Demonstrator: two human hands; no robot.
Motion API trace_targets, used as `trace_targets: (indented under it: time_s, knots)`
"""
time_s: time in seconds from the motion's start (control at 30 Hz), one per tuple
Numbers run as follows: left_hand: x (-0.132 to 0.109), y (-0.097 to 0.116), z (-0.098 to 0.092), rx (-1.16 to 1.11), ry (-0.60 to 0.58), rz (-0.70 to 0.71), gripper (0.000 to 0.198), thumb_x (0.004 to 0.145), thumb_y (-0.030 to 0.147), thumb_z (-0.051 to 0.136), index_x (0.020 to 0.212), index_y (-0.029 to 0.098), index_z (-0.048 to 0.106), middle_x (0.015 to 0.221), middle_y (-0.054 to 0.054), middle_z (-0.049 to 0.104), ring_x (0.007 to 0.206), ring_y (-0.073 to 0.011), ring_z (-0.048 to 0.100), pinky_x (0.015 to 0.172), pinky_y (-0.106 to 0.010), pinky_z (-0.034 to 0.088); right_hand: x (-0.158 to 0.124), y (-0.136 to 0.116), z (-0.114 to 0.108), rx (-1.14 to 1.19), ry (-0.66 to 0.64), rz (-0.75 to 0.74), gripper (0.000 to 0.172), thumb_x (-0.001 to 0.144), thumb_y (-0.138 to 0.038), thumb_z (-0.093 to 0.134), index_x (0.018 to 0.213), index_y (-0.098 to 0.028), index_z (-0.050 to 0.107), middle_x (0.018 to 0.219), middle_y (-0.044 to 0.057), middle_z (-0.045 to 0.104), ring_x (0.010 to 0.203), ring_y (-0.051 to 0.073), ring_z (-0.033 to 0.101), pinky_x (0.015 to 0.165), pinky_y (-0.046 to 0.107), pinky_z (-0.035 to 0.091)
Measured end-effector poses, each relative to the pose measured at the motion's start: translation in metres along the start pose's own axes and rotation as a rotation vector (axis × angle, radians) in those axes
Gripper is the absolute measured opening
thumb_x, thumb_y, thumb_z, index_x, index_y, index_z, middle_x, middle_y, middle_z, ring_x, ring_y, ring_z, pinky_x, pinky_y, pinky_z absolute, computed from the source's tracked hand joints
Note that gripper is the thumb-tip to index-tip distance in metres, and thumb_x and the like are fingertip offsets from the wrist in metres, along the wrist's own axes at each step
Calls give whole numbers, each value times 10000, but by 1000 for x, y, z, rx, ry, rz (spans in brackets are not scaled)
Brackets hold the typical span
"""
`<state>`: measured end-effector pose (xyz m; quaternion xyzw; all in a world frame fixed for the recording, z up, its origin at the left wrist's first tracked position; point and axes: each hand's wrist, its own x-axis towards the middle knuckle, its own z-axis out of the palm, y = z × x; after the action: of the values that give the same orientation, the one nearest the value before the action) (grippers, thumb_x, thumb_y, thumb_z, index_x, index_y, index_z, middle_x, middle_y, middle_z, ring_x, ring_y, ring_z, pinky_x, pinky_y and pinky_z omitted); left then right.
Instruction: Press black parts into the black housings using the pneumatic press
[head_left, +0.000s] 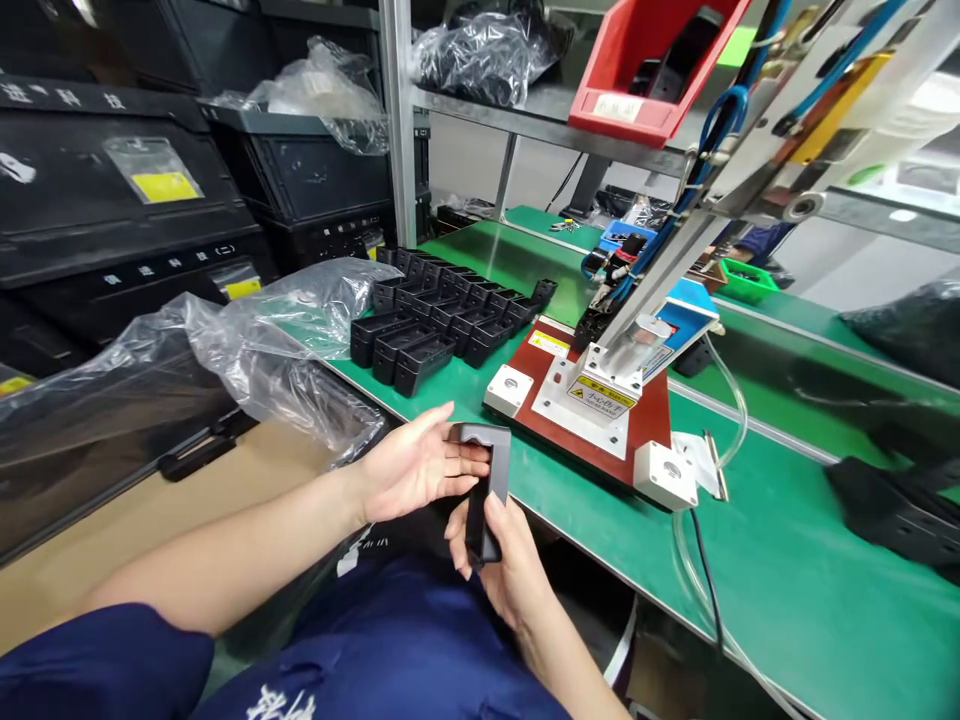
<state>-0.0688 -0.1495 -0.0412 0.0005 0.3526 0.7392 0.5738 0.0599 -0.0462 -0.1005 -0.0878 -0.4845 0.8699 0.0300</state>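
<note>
A black, hollow plastic housing is held in front of my body, tilted upright, with its open side turned left. My right hand is closed around its lower end, thumb on the near edge. My left hand lies palm up with stretched fingers, whose tips reach into the hollow of the housing; the thumb stands apart. Beyond them, rows of similar black housings stand on the green table. Right of these is a press machine on a red-brown base, with white button boxes at its corners.
Clear plastic sheeting drapes over an open box at my left. Dark crates are stacked behind it. A red bin sits on the shelf above. Clear tubing and black parts lie at the right.
</note>
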Motion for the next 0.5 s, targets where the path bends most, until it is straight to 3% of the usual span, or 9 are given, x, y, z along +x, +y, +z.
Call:
trace_targets:
  time_s: [0.1,0.2,0.33,0.5]
  knots:
    - [-1,-2,2,31,-25,17,502,959,507,403,1017,69,640,963,-159,666,816,-181,666,672,-245,560,-1,2,-6,45,-30,10,441,880,-583,559,1085,-194,529,768,34,639,484,105,524,424,215,351]
    - [-1,-6,3,116,-76,47,499,954,523,407,1078,98,638,939,-135,669,816,-186,653,683,-268,549,-2,4,-15,3,-43,-15,462,815,-529,666,1132,-219,539,859,33,636,650,143,600,490,226,428]
    - [-4,-14,8,349,-158,148,515,904,593,471,1109,159,657,993,-102,674,826,-189,621,682,-283,517,-7,1,-29,-235,23,-121,558,730,-388,771,1214,-245,534,1075,54,634,929,204,628,758,324,538]
    - [-7,-19,14,514,-205,209,566,842,677,501,1091,198,669,1016,-77,677,888,-206,607,767,-299,494,-14,-11,-44,-628,153,-412,521,722,-213,710,1212,-268,544,1201,63,592,1108,245,576,967,432,483]
